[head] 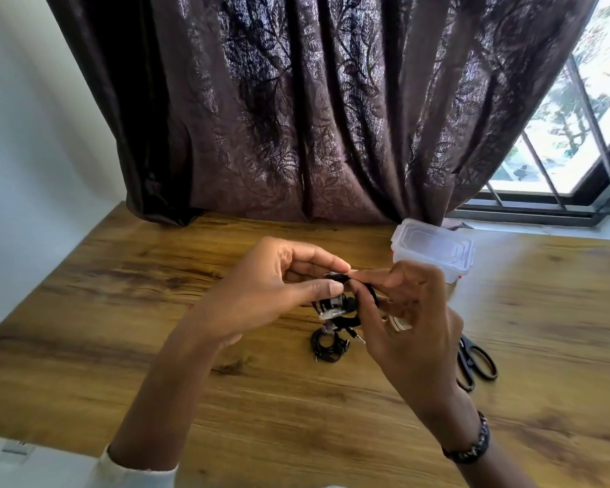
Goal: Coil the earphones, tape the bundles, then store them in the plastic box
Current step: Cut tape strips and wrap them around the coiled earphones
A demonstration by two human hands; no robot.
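Both my hands hold a coiled black earphone bundle [346,300] above the wooden table [120,311]. My left hand [272,287] pinches it from the left with thumb and fingers. My right hand [409,311] grips it from the right. A strip of clear tape [331,313] hangs at the bundle's lower edge. Another black earphone bundle [328,343] lies on the table just below my hands. The clear plastic box [434,246], lid on, stands behind my right hand.
Black scissors [474,361] lie on the table right of my right hand. A tape roll [398,324] is partly hidden behind my right hand. A dark curtain [314,118] hangs at the table's far edge, with a window [578,118] at the right.
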